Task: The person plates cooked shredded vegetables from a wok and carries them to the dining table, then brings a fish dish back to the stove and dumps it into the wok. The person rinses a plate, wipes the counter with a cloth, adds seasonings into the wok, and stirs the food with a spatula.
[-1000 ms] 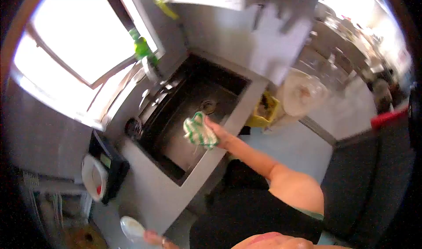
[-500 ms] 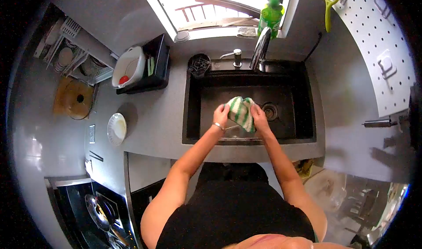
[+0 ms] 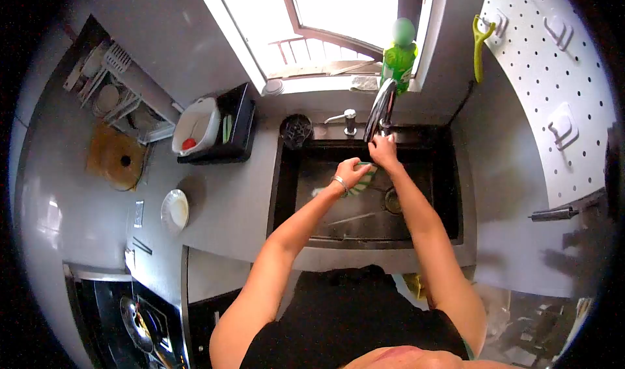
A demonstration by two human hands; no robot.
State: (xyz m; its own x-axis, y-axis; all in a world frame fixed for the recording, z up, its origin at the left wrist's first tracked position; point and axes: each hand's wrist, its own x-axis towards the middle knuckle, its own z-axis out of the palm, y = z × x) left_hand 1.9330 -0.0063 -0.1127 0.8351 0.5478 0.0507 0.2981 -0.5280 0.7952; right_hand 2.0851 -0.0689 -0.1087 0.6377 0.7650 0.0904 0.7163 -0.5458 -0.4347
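Observation:
My left hand (image 3: 351,173) is closed on a green-and-white striped dishcloth (image 3: 363,181), which hangs over the dark sink (image 3: 345,222). Part of the cloth is hidden behind that hand. My right hand (image 3: 383,150) reaches farther back to the chrome faucet (image 3: 380,112), its fingers closed at the lower part of it. Exactly which part of the faucet they grip is hidden. A drain (image 3: 393,200) shows in the sink floor, to the right of the cloth.
A soap dispenser (image 3: 350,123) and black strainer (image 3: 297,130) stand behind the sink. Under the window is a green bottle (image 3: 398,63). To the left are a white plate (image 3: 174,211), a white basin (image 3: 195,127) and a stove with a pan (image 3: 135,323). A pegboard (image 3: 540,76) hangs right.
My right hand has let go of the cloth and moved back to the faucet. The cloth, earlier stretched between both hands, is now in my left hand alone. The view has tilted up slightly.

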